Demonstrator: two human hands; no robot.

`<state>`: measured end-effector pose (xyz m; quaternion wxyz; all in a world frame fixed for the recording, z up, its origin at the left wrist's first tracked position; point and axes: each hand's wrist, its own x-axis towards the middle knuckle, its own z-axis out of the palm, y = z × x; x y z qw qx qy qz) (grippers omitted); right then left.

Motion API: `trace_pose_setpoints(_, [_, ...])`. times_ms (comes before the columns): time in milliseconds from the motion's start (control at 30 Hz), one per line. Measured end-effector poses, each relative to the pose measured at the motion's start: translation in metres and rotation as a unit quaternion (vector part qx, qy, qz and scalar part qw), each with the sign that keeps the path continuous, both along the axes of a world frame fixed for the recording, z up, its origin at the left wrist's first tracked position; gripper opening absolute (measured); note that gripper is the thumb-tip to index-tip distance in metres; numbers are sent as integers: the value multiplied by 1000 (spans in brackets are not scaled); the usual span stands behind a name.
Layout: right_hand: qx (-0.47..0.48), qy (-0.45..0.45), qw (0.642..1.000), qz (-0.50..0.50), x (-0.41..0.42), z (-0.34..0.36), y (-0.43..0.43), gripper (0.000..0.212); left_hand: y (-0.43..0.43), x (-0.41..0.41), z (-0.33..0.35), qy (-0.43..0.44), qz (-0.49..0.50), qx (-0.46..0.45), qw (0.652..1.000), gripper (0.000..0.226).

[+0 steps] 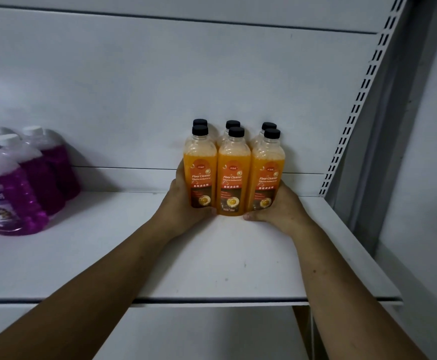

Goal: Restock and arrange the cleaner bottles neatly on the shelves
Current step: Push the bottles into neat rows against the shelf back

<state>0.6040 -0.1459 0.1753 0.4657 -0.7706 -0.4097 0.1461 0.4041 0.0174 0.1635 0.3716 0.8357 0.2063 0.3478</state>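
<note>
Your left hand (183, 203) and right hand (277, 206) cup either side of six orange floor cleaner bottles (233, 175) (two rows of three, upright, touching) standing on the white shelf (212, 255) towards its back. Purple bottles (22, 178) sit well apart at the left.

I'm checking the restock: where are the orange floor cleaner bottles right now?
In the head view, the orange bottles stand grouped right of centre on the white shelf, between the left hand and right hand.
</note>
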Motion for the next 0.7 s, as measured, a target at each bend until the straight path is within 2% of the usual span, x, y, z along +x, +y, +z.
trace_pose_setpoints(200, [42, 30, 998, 22, -1, 2, -5, 104, -10, -4, 7, -52, 4, -47, 998, 115])
trace_pose_setpoints(333, [88, 32, 995, -23, -10, 6, 2, 99, -18, 4, 12, -83, 54, -34, 994, 117])
trace_pose_setpoints(467, [101, 22, 994, -39, -11, 2, 8, 96, -21, 9, 12, -82, 87, -29, 992, 119])
trace_pose_setpoints(700, [97, 11, 994, -41, -10, -2, 9, 101, -17, 8, 8, -78, 83, -32, 993, 117])
